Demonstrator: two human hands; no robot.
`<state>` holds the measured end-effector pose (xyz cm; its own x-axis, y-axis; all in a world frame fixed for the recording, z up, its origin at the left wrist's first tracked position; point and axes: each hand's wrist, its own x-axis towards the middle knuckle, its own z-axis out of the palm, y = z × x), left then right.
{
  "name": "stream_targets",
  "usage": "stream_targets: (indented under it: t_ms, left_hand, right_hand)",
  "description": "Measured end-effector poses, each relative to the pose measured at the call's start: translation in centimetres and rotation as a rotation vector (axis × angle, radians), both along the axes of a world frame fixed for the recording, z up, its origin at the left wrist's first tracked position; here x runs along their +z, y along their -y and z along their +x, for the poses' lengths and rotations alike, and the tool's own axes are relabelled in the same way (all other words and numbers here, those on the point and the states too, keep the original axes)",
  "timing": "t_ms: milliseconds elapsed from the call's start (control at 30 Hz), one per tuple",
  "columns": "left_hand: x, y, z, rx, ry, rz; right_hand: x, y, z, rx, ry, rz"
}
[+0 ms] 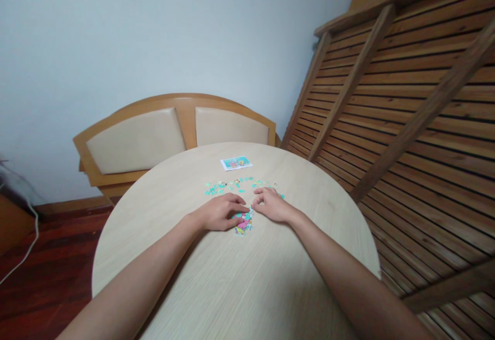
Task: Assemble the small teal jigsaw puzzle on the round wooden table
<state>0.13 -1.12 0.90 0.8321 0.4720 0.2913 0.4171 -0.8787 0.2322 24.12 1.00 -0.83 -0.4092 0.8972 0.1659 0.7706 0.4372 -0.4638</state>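
Observation:
Both my hands rest on a round pale wooden table (216, 288), close together over jigsaw pieces. My left hand (222, 211) lies palm down with its fingers curled onto a small joined cluster of teal and pink puzzle pieces (243, 224). My right hand (270, 203) is beside it, fingers bent and pinched at the cluster's upper edge; whatever it holds is too small to make out. Several loose teal puzzle pieces (232, 184) are scattered just beyond my fingers. A small picture card (236, 163) lies farther back on the table.
A wooden bench with two beige cushioned backs (174, 134) stands behind the table against a pale wall. A slatted wooden frame (406, 113) leans at the right. A white cable (27, 247) trails over the dark red floor at the left.

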Motion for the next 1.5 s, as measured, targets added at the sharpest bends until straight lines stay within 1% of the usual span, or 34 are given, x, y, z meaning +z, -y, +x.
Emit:
stream_targets:
  t_ms: [133, 333, 467, 667, 900, 1033, 1167, 1333, 1500]
  left_hand:
    - [0.4, 0.2, 0.3, 0.004, -0.064, 0.042]
    - [0.7, 0.4, 0.5, -0.004, -0.108, 0.094]
    - [0.7, 0.5, 0.4, 0.002, -0.12, 0.092]
    - [1.0, 0.8, 0.5, 0.023, -0.111, 0.068]
    - [0.7, 0.8, 0.4, 0.032, -0.074, 0.071]
    - [0.5, 0.6, 0.3, 0.028, -0.066, 0.076]
    - [0.4, 0.5, 0.3, 0.031, -0.074, 0.075]
    - [0.5, 0.6, 0.3, 0.031, -0.075, 0.072]
    - [0.4, 0.6, 0.3, 0.026, -0.058, 0.066]
  right_hand:
    - [0.2, 0.2, 0.0, -0.026, 0.001, 0.004]
    - [1.1, 0.9, -0.3, -0.045, 0.012, -0.036]
    - [1.2, 1.0, 0.3, 0.003, -0.006, -0.015]
    - [1.2, 0.8, 1.2, 0.027, 0.011, 0.041]
    - [1.4, 0.5, 1.4, 0.172, -0.028, 0.054]
    - [1.5, 0.5, 1.9, 0.165, -0.042, 0.071]
    - [1.6, 0.5, 2.1, 0.203, -0.022, 0.068]
    - [1.7, 0.6, 1.9, 0.16, 0.002, 0.1]
    - [2.1, 0.7, 1.7, 0.183, -0.037, 0.113]
